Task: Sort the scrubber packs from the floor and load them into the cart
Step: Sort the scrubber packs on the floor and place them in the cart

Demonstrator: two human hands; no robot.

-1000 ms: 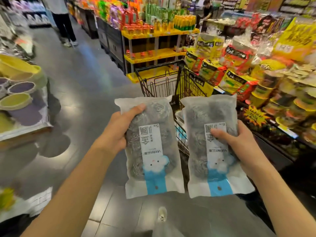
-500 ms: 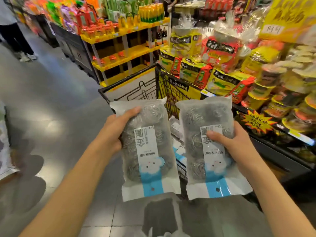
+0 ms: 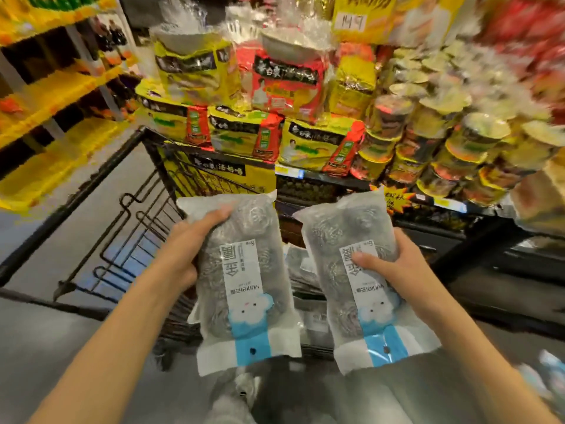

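Note:
I hold two clear packs of steel-wool scrubbers with white and blue labels, one in each hand. My left hand (image 3: 180,249) grips the left scrubber pack (image 3: 244,289) by its left edge. My right hand (image 3: 397,264) grips the right scrubber pack (image 3: 363,289), thumb across the label. Both packs hang upright above the near end of the black wire cart (image 3: 131,228). More scrubber packs (image 3: 301,264) lie inside the cart, seen between the two I hold.
Shelves of yellow and red noodle packs (image 3: 244,133) and stacked cup noodles (image 3: 443,142) stand right behind the cart. A yellow shelf unit (image 3: 52,117) is at the left. Grey floor (image 3: 76,341) lies left of and under me.
The view has swung right and closer to the cart and noodle shelves. Both hands still hold their packs, now above the cart's near end.

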